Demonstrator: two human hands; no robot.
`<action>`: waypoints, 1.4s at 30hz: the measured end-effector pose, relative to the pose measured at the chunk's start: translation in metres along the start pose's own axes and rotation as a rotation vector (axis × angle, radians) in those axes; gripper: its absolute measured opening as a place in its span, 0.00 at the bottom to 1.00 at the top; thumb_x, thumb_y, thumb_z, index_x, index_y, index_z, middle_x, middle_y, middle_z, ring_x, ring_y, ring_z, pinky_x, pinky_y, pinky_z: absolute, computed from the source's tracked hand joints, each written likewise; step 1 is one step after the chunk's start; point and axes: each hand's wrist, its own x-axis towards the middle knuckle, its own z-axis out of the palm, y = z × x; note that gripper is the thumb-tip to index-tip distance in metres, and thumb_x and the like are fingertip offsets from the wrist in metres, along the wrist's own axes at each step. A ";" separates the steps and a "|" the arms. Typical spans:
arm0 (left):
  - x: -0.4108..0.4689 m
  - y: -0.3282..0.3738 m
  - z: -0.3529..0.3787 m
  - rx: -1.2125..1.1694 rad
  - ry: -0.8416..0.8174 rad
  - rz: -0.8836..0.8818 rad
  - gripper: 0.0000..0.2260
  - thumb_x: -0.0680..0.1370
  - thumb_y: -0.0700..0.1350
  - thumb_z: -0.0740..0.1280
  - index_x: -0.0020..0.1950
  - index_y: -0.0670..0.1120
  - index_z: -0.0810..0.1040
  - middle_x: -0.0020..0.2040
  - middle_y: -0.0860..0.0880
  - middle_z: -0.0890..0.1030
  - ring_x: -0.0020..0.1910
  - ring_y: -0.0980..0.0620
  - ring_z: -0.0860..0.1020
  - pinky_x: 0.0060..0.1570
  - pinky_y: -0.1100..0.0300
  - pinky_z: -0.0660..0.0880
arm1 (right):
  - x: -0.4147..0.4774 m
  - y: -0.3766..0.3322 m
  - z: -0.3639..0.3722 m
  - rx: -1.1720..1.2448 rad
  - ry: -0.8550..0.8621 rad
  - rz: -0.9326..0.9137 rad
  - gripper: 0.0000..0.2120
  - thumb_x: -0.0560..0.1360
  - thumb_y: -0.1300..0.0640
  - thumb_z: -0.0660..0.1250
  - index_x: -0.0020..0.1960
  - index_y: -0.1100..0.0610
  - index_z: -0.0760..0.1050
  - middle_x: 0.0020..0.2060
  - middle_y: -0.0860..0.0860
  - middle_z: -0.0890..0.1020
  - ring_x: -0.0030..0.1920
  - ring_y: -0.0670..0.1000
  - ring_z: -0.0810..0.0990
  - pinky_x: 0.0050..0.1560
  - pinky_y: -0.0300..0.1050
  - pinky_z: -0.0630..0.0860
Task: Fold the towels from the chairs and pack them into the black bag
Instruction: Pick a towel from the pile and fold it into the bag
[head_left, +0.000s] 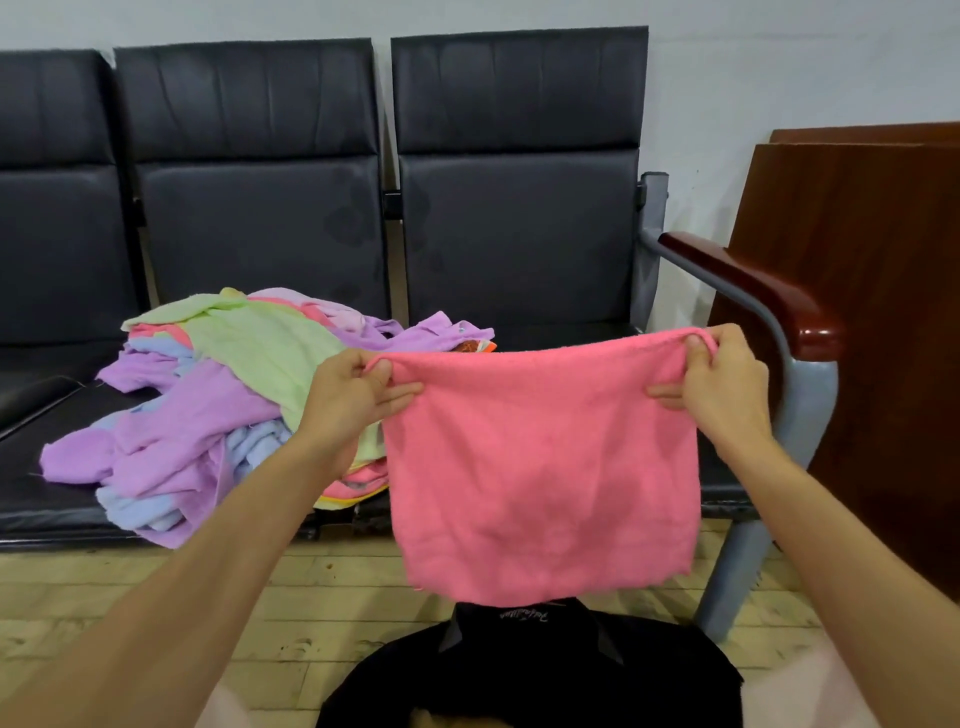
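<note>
**Above the black bag (535, 670), a pink towel (540, 467) hangs ready for folding**

Before a row of dark chairs (519, 218), a person holds the pink towel up by its two top corners. Its lower edge hangs just over the black bag on the wooden floor (156, 597). The likely risk from here is that a lightly pinched corner slips as the hands come together for the fold, dropping the cloth unfolded onto the bag or the floor. Corners that meet unevenly would leave the fold skewed. The left hand (353, 395) pinches the left corner between thumb and curled fingers. The right hand (722, 384) grips the right corner the same way, fingers bunched round the hem. A heap of unfolded towels (208, 405) in purple, green and blue lies on the seat at left.
</note>
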 end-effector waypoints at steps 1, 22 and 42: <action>0.007 -0.001 0.003 -0.019 0.005 -0.002 0.08 0.82 0.36 0.57 0.43 0.40 0.70 0.47 0.39 0.81 0.43 0.48 0.84 0.46 0.59 0.81 | 0.006 0.002 0.001 -0.005 -0.008 -0.030 0.07 0.83 0.55 0.55 0.52 0.56 0.69 0.48 0.58 0.80 0.35 0.51 0.85 0.37 0.51 0.83; 0.042 -0.121 0.042 0.866 -0.582 0.183 0.14 0.77 0.48 0.66 0.58 0.44 0.67 0.61 0.54 0.70 0.56 0.52 0.72 0.55 0.62 0.67 | 0.030 0.080 0.034 -0.570 -0.779 -0.186 0.09 0.78 0.53 0.66 0.55 0.56 0.73 0.50 0.51 0.80 0.50 0.53 0.79 0.50 0.46 0.72; 0.062 -0.138 0.062 0.971 -0.456 0.283 0.23 0.81 0.35 0.53 0.77 0.45 0.57 0.77 0.48 0.58 0.75 0.51 0.59 0.73 0.61 0.51 | 0.023 0.092 0.079 -0.478 -0.444 -0.223 0.20 0.75 0.72 0.57 0.63 0.58 0.73 0.63 0.54 0.76 0.63 0.53 0.74 0.65 0.43 0.67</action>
